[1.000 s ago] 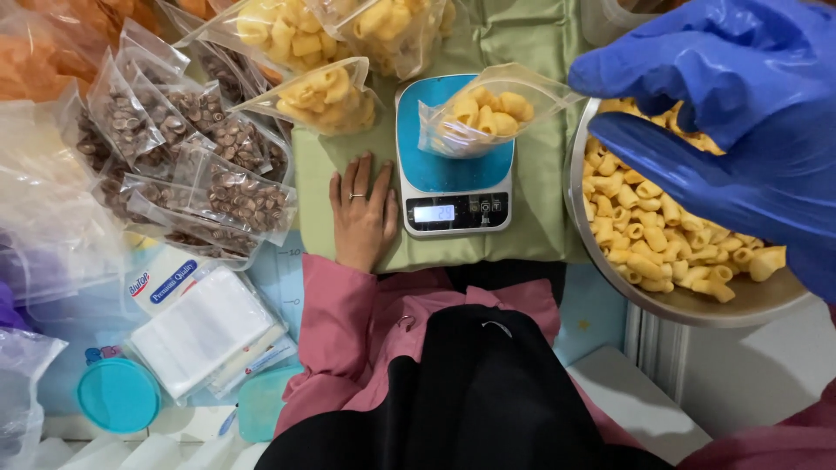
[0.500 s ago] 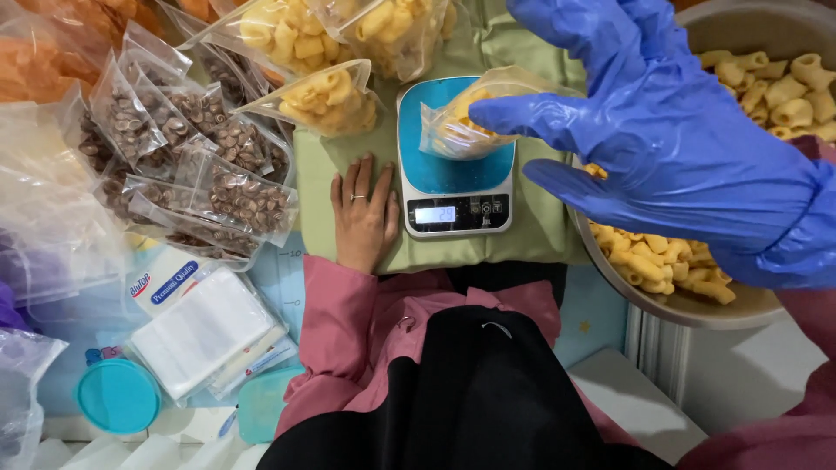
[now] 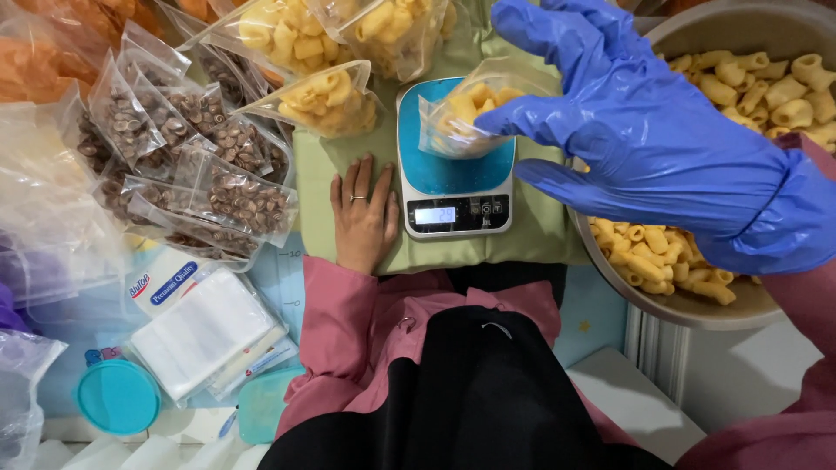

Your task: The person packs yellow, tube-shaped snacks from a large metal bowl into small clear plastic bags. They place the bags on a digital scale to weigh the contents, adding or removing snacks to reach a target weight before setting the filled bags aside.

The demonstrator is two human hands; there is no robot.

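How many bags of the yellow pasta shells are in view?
4: one clear plastic bag on the scale, one lying left of it, two along the top edge. Others may be hidden.

The right hand (image 3: 662, 165), covered by a blue glove, is held at an open clear bag of yellow pasta (image 3: 457, 117) set on a small blue-topped scale (image 3: 453, 187). The bare left hand (image 3: 364, 213) is laid flat on a green cloth (image 3: 540, 231) just beside the scale. A metal bowl of pasta (image 3: 688, 309) is seen at the right.

The bare left hand (image 3: 364, 218) lies flat, palm down, fingers together. The blue-gloved right hand (image 3: 644, 139) reaches left, fingers spread.
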